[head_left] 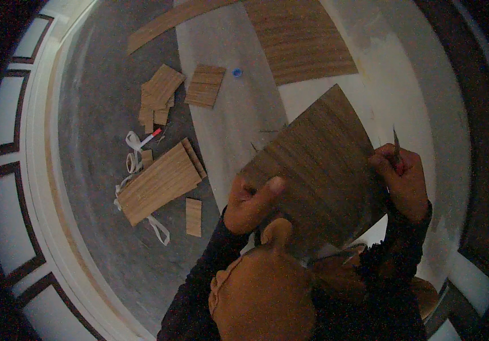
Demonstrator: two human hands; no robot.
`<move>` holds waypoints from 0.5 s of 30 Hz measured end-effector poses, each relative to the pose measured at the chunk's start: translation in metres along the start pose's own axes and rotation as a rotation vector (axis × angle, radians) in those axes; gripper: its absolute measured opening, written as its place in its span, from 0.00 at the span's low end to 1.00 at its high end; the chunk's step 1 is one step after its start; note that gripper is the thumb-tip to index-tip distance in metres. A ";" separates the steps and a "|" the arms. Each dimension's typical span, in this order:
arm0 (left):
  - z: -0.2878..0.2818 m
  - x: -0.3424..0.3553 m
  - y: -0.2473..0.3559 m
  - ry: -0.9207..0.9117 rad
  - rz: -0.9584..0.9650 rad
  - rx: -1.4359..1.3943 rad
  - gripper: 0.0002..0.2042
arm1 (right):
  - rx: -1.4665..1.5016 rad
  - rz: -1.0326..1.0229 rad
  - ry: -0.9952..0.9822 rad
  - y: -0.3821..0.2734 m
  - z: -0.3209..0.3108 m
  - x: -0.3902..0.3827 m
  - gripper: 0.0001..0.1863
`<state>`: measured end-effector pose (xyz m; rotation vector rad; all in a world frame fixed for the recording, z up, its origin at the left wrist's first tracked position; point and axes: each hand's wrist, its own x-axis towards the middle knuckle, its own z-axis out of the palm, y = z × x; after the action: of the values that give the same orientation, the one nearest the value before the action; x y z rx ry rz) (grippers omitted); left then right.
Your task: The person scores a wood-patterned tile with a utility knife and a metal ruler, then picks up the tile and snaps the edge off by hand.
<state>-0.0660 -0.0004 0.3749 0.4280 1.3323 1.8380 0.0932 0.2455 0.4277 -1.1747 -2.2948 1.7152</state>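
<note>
A large brown wood-grain sheet (318, 165) is tilted up in front of me, its far corner pointing away. At its left edge is my left hand (251, 203), thumb lying on the top face and the other fingers mostly hidden. On the right edge, my right hand (402, 176) pinches the sheet between thumb and fingertips. The same hand also holds a slim pointed tool (397, 149) with a red handle, its blade sticking up past the fingers; whether it is a knife or scissors is unclear.
Left of me lie stacked wood-grain planks (162, 184), smaller offcuts (159, 94), a square piece (205, 85) and a small strip (194, 217). Near them are a white tape roll (133, 163) and a red-and-white marker (151, 136). A blue round item (237, 73) sits farther off, left of a wood-grain panel (304, 42).
</note>
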 end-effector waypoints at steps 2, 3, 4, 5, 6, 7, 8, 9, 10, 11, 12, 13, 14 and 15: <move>-0.013 -0.006 0.004 0.007 0.088 0.397 0.20 | 0.031 -0.023 -0.031 0.000 0.001 -0.006 0.11; -0.023 -0.007 0.006 0.009 0.132 0.589 0.20 | 0.055 -0.043 -0.058 -0.001 0.003 -0.006 0.10; -0.032 -0.007 0.008 0.011 0.176 0.781 0.20 | 0.051 -0.043 -0.056 -0.003 0.004 -0.005 0.10; -0.033 -0.004 0.009 0.010 0.198 0.875 0.20 | 0.058 -0.022 -0.084 -0.004 0.005 -0.004 0.10; -0.034 -0.002 0.011 0.015 0.223 0.975 0.21 | 0.069 -0.002 -0.116 -0.004 0.004 -0.003 0.10; -0.030 0.006 0.016 0.057 0.141 0.482 0.20 | 0.070 -0.004 -0.116 -0.006 0.002 -0.003 0.10; -0.026 0.010 0.025 0.068 0.099 0.237 0.19 | 0.015 -0.023 -0.153 -0.008 -0.001 -0.002 0.10; -0.022 0.015 0.030 0.093 0.058 -0.010 0.19 | -0.040 -0.039 -0.190 -0.010 -0.004 -0.005 0.11; -0.017 0.017 0.037 0.036 -0.021 0.059 0.17 | -0.039 -0.041 -0.190 -0.012 -0.006 -0.009 0.11; -0.013 0.017 0.043 -0.022 -0.100 0.127 0.16 | -0.015 -0.025 -0.179 -0.015 -0.006 -0.014 0.11; -0.009 0.019 0.045 -0.032 -0.098 0.122 0.16 | 0.004 -0.007 -0.160 -0.017 -0.008 -0.019 0.11; -0.005 0.021 0.046 0.026 -0.166 0.112 0.15 | 0.000 -0.005 -0.149 -0.017 -0.011 -0.023 0.11; -0.001 0.022 0.045 0.083 -0.236 0.101 0.13 | -0.058 -0.088 -0.133 -0.016 -0.014 -0.025 0.10; 0.000 0.023 0.039 0.072 -0.234 0.102 0.13 | -0.111 -0.173 -0.119 -0.016 -0.015 -0.025 0.10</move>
<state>-0.0958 0.0124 0.4061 0.2482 1.4640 1.6106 0.1092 0.2410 0.4562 -0.8795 -2.5058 1.6578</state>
